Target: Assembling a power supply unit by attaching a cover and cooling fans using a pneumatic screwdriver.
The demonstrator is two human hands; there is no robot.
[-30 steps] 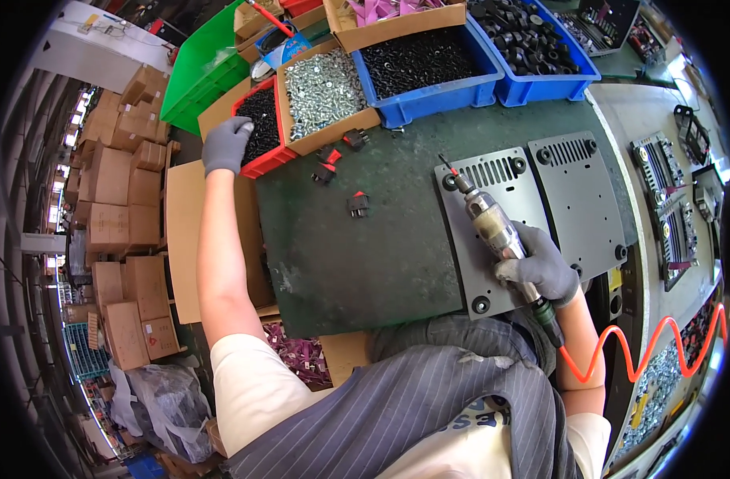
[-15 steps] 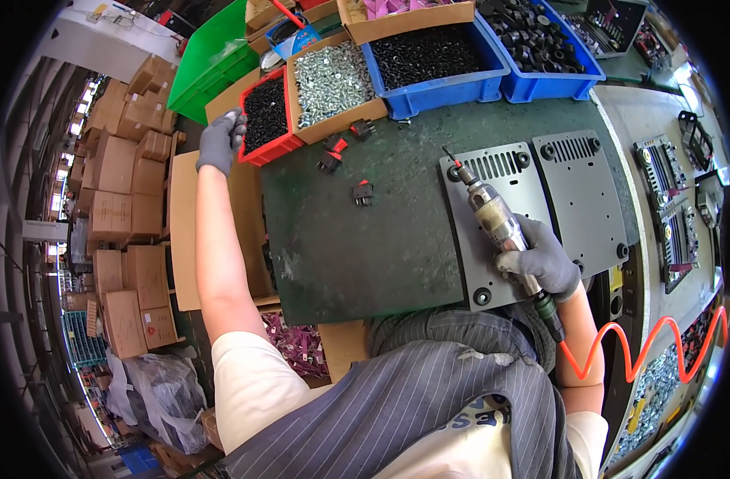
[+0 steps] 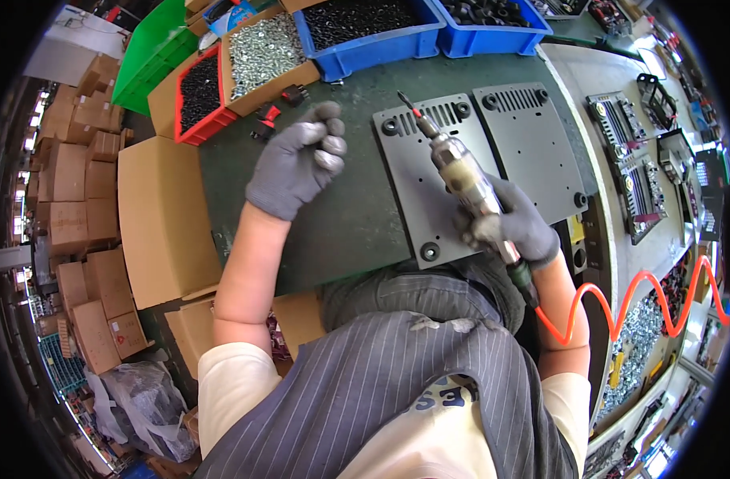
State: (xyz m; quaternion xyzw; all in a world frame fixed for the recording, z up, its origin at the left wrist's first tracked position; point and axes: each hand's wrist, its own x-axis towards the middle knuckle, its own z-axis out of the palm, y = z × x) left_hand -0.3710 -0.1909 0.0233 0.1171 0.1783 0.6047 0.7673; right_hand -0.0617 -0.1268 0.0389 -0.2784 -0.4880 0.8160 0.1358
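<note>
In my gloved right hand point(image 3: 515, 222) is a pneumatic screwdriver point(image 3: 466, 177), its bit pointing away from me. The tool slants over a grey metal plate point(image 3: 429, 191) with vent slots and black round feet at its corners. A second, similar plate point(image 3: 533, 152) lies to its right. My gloved left hand point(image 3: 295, 164) hovers above the dark green tabletop point(image 3: 333, 247), fingers curled together; whatever they hold, if anything, is hidden. Just beyond it lie small black-and-red switches point(image 3: 266, 121). A red bin point(image 3: 209, 128) of small black screws stands at the far left.
Behind the plates stand blue bins point(image 3: 373, 49) of black parts and a cardboard box point(image 3: 273, 88) of silver screws. An orange coiled hose point(image 3: 612, 323) trails right from the screwdriver. An open carton point(image 3: 161, 215) is left of the table. Metal assemblies point(image 3: 630, 164) lie on the right-hand bench.
My left hand has come away from the red bin, rightward and nearer, with its fingers curled. My right hand still holds the screwdriver above the plate. The whole view has shifted.
</note>
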